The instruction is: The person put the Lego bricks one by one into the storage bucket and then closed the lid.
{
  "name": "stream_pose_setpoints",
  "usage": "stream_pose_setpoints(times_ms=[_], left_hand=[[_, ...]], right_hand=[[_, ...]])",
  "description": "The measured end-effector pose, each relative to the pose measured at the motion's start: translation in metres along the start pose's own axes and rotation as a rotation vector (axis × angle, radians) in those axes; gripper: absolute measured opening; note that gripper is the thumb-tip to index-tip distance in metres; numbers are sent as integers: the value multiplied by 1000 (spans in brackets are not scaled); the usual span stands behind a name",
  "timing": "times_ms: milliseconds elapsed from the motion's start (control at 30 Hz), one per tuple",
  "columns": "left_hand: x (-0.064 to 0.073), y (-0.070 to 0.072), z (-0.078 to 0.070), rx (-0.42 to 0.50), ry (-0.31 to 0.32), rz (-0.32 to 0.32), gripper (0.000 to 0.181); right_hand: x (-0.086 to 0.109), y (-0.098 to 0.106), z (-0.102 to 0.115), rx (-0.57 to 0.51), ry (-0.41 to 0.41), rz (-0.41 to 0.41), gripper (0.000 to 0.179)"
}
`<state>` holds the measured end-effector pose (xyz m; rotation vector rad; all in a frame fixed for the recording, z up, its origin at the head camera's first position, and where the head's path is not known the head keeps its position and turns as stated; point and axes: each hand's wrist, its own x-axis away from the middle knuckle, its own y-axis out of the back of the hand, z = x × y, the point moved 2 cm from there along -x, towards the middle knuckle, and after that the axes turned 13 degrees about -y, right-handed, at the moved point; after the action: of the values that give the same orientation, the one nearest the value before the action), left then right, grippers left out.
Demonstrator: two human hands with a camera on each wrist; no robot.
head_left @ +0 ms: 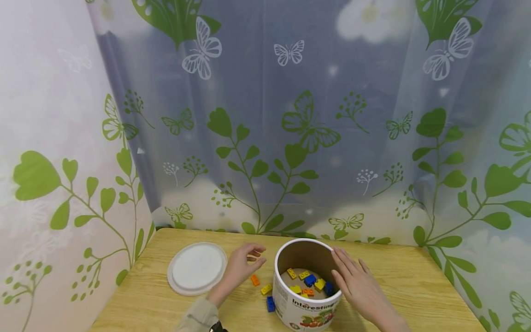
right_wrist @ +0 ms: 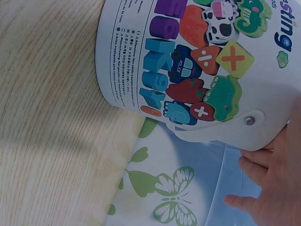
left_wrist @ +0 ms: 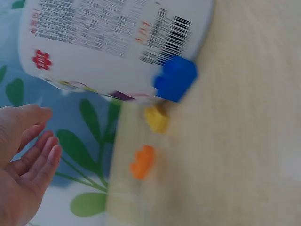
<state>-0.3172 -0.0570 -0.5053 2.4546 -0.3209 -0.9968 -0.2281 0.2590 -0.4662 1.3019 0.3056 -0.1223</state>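
A white printed bucket [head_left: 304, 310] stands uncovered on the table, with several yellow, blue and orange building blocks [head_left: 319, 284] on its floor. My right hand [head_left: 362, 290] rests at the bucket's right rim, fingers extended. In the right wrist view, its fingers [right_wrist: 256, 167] touch the bucket near the handle's pivot. To the left of the bucket, my left hand [head_left: 239, 269] hovers with fingers loosely bent and nothing in them. Between that hand and the bucket lie an orange block [head_left: 255, 280], a yellow block [head_left: 267, 289] and a blue block [head_left: 271, 304].
A round white lid [head_left: 197, 267] lies on the wooden table [head_left: 143, 288] at the left. Behind the table hangs a curtain [head_left: 249, 184] with leaves and butterflies. The bucket's white handle [right_wrist: 197, 134] hangs down its side.
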Motion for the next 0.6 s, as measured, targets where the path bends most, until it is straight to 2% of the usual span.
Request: stream_pose_setpoints(times_ms=[300, 433, 600], left_hand=[[22, -10, 21, -101, 53, 178, 33], [28, -13, 28, -160, 76, 228, 35], [32, -16, 33, -197, 86, 254, 34]], right_hand=[[0, -1, -1, 12, 4, -8, 52], [0, -1, -1, 5, -1, -12, 52], [0, 0, -1, 5, -2, -6, 53]])
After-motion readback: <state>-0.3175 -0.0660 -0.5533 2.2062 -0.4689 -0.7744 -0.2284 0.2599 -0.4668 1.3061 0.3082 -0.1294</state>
